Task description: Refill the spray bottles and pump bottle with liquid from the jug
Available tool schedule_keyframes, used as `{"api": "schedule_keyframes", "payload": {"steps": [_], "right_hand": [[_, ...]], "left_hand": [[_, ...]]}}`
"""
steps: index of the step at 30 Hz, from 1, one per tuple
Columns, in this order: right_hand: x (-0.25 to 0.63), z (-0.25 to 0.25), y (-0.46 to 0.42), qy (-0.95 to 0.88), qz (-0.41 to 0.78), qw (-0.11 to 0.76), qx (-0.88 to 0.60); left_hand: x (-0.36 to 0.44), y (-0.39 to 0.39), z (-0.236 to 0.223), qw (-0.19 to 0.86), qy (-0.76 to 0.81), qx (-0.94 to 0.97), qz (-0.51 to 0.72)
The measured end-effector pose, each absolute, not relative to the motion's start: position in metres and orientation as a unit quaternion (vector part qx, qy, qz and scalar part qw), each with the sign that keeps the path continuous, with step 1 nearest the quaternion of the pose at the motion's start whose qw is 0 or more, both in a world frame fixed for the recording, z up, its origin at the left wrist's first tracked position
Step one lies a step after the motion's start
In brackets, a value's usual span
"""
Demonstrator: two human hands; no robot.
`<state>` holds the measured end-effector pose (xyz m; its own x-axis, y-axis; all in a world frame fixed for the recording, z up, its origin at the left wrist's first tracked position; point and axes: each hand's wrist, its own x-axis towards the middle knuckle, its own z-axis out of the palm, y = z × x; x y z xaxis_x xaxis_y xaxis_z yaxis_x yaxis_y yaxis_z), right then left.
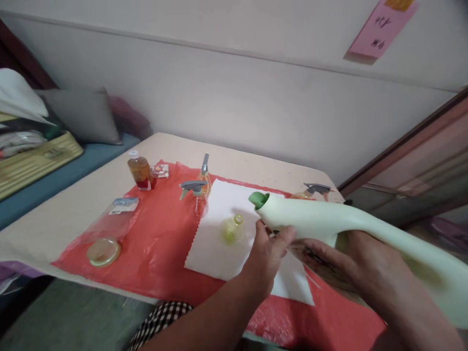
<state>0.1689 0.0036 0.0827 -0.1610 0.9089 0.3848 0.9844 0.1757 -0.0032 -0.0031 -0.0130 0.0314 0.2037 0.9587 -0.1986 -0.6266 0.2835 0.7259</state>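
My right hand [351, 265] is wrapped round the body of a large pale green jug [329, 222], held nearly level with its green spout pointing left. My left hand [268, 253] is closed on the jug's neck from below, just behind the spout. Below and left of the spout a small yellow-green bottle [233, 229] lies on a white cloth [219, 243], which is spread over a red plastic sheet [157, 248] on the table [66, 214].
Two spray bottles [199, 192] stand behind the cloth and a third spray bottle [312, 191] is at the far right edge. An amber bottle [139, 170] and a clear bag with a yellow lid [103, 251] lie left. A cushioned bench [54, 170] is further left.
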Motion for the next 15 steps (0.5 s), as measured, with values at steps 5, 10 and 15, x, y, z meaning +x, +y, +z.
{"api": "schedule_keyframes", "payload": {"steps": [5, 10, 15], "right_hand": [[0.17, 0.073, -0.015, -0.759, -0.106, 0.084, -0.636], [0.162, 0.069, -0.016, -0.772, -0.145, 0.094, -0.611], [0.164, 0.065, -0.013, -0.78, -0.142, 0.07, -0.605]], "left_hand": [[0.006, -0.007, 0.017, 0.789, 0.281, 0.122, 0.532], [0.007, 0.0, 0.013, 0.81, 0.294, 0.024, 0.507], [0.005, 0.002, 0.016, 0.817, 0.299, -0.014, 0.493]]}}
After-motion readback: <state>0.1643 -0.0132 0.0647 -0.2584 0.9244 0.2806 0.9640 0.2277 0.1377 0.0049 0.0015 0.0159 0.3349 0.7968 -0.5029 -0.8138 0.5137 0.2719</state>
